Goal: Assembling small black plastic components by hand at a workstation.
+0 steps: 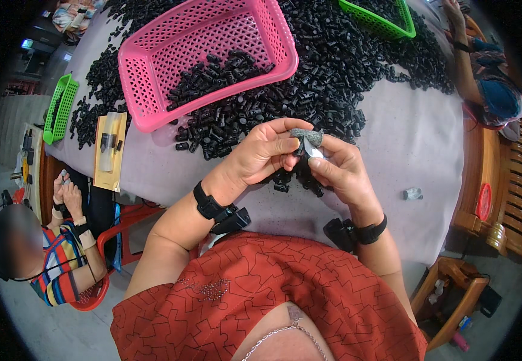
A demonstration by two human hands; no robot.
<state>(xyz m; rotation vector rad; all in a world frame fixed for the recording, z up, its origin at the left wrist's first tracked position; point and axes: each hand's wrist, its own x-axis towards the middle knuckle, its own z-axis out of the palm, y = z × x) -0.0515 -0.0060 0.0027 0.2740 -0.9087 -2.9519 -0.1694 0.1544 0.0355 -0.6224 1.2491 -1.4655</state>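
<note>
My left hand (pixel 264 151) is closed, thumb and fingers pinching a small black plastic part (pixel 298 148). Facing it, my right hand (pixel 346 168) is closed too, with a pale, shiny piece (pixel 312 150) between its thumb and fingers; its kind is not clear. A grey speckled fabric piece (pixel 306 136) lies across the fingertips where both hands meet; whether a finger wears it I cannot tell. Right below the hands, several black parts (pixel 282 180) lie on the cloth-covered table.
Beyond my hands spreads a big heap of black plastic parts (pixel 327 90). A pink basket (pixel 206 103) stands in it, partly filled. Green baskets (pixel 61 111) (pixel 387 31) stand farther off. A cardboard piece (pixel 108 174) lies left, a grey crumpled piece (pixel 412 193) right. Co-workers sit around.
</note>
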